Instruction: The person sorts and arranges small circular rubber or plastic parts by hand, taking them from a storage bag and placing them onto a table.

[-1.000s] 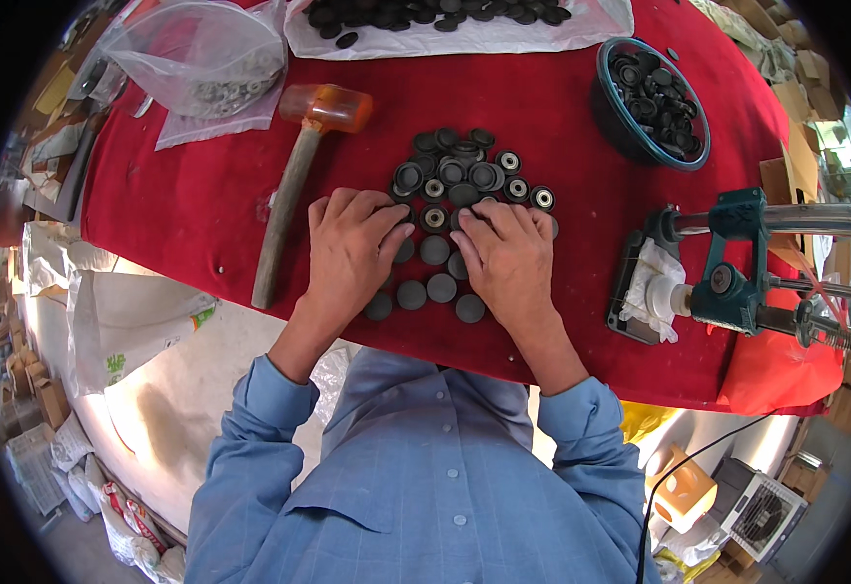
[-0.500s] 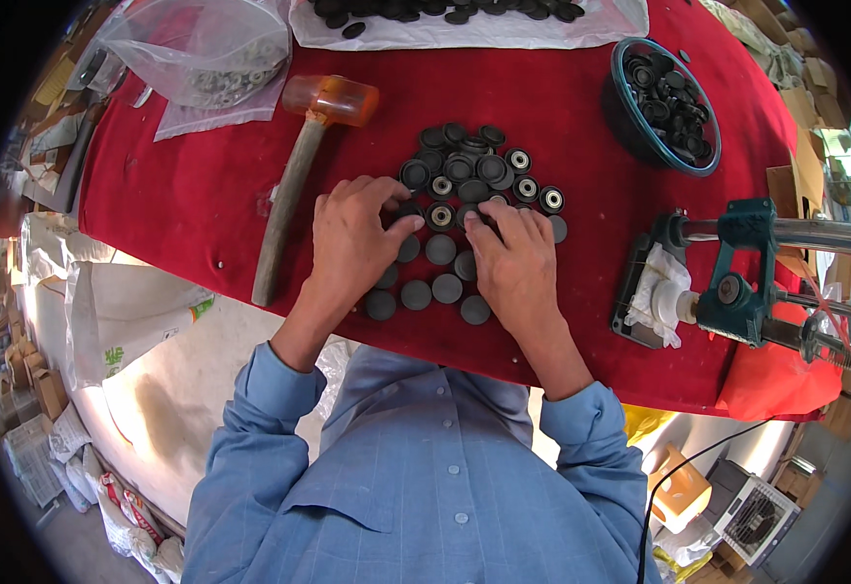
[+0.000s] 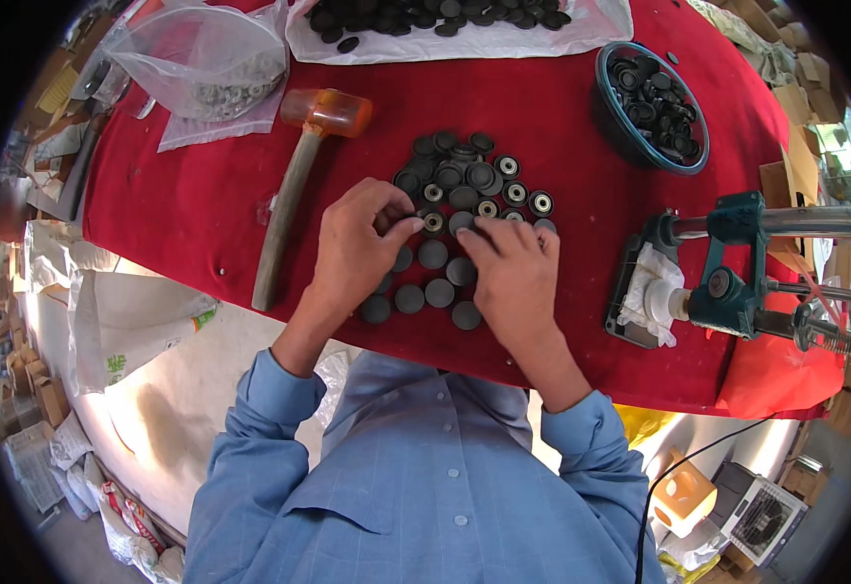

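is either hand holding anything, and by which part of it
The right hand has fingertips at the rim of a grey disc; the left hand curls thumb and forefinger close together. Whether either grips anything cannot be told.

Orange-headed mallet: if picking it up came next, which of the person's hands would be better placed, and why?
Probably the left hand: it is just right of the mallet's wooden handle. The right hand is farther away, beyond the left, at the dark round caps.
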